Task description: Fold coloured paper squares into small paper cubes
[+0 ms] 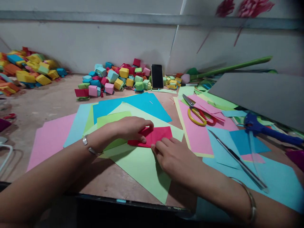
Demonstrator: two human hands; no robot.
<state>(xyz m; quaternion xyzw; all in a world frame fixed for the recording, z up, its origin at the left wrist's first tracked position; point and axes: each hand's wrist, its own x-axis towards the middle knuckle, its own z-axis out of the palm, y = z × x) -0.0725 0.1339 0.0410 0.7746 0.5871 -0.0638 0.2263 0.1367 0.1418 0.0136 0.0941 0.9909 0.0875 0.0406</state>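
Note:
A piece of folded red paper point(161, 135) lies over sheets of pale green paper point(140, 164) in the middle of the table. My left hand point(133, 128) grips its left end, thumb on top and fingers curled at the far side. At the near edge, the fingers of my right hand point(173, 155) are bent and pressed together on the red paper; its thumb is partly hidden. Under my left hand is a brighter green sheet point(114, 118), with a blue sheet point(142, 106) behind it.
Scissors point(198, 115) lie on pink paper at the right, near a craft knife point(237, 160) and a blue glue gun point(263, 128). Small folded paper boxes point(112, 76) are heaped along the wall beside a phone point(157, 76). Another heap point(30, 71) stands far left.

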